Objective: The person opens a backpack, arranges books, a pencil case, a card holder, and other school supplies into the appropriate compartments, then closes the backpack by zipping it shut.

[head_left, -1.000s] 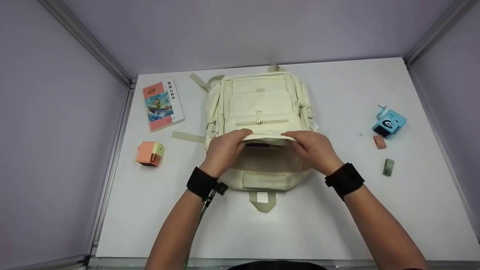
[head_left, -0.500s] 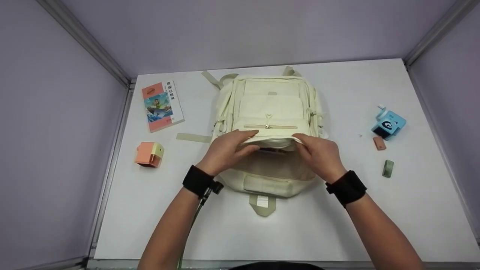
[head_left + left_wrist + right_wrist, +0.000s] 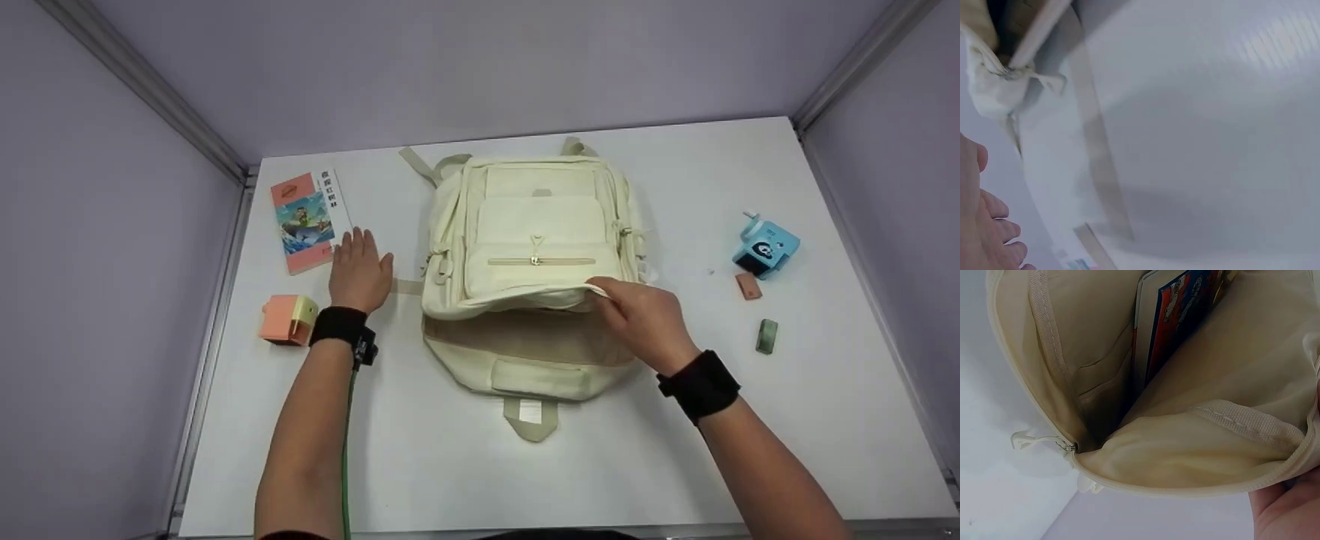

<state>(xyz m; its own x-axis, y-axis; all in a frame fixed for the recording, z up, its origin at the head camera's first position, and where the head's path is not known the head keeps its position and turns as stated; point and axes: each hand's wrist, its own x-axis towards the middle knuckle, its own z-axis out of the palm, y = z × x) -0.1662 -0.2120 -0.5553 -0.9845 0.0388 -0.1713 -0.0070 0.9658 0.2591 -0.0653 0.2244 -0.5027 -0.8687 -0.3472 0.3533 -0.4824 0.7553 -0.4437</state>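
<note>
A cream backpack [image 3: 540,217] lies on the white table with its main compartment unzipped toward me. My right hand [image 3: 649,315] pinches the upper edge of the opening and holds it raised. Inside, the right wrist view shows a book [image 3: 1176,315] with a dark blue and red cover. My left hand [image 3: 361,271], fingers extended, is off the bag, beside the lower right corner of a paperback book [image 3: 306,217] with a pink and white cover. In the left wrist view its fingers hold nothing; whether they touch the paperback cannot be made out.
An orange and yellow pencil sharpener [image 3: 289,319] stands left of my left wrist. On the right are a blue crank pencil sharpener [image 3: 766,247], a small reddish-brown block [image 3: 748,286] and a small green block [image 3: 766,336]. Walls border the table [image 3: 450,480] at the back and sides.
My left hand has let go of the bag's edge and moved left to the paperback. The left part of the opening's edge has sagged. My right hand keeps its grip.
</note>
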